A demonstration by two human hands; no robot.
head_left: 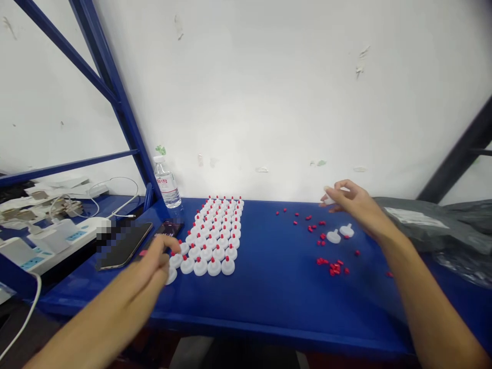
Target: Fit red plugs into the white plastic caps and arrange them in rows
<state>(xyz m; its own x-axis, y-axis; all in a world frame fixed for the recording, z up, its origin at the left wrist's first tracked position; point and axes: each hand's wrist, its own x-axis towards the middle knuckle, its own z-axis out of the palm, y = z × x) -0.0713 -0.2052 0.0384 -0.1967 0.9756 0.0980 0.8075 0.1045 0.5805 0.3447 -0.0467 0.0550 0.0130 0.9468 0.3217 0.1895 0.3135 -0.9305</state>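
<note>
Rows of white round nozzle caps (206,252) with small red tips stand upright on the blue table. At the front left corner of these rows my left hand (156,261) is closed, its fingertips on a white cap (171,277) whose top they hide. My right hand (351,201) is raised over the right part of the table, pinching a whitish piece that looks like another cap (328,200). Below it lie two white caps without red tips, one of them (333,236) nearer the middle. Loose red tips (335,268) are scattered around them.
On the left are a water bottle (166,184), a dark phone (169,228), a black tablet-like device (125,246) and a power strip (73,236) with chargers and cables. Grey plastic bags (453,225) lie at the right. Blue frame posts (119,107) flank the table before a white wall.
</note>
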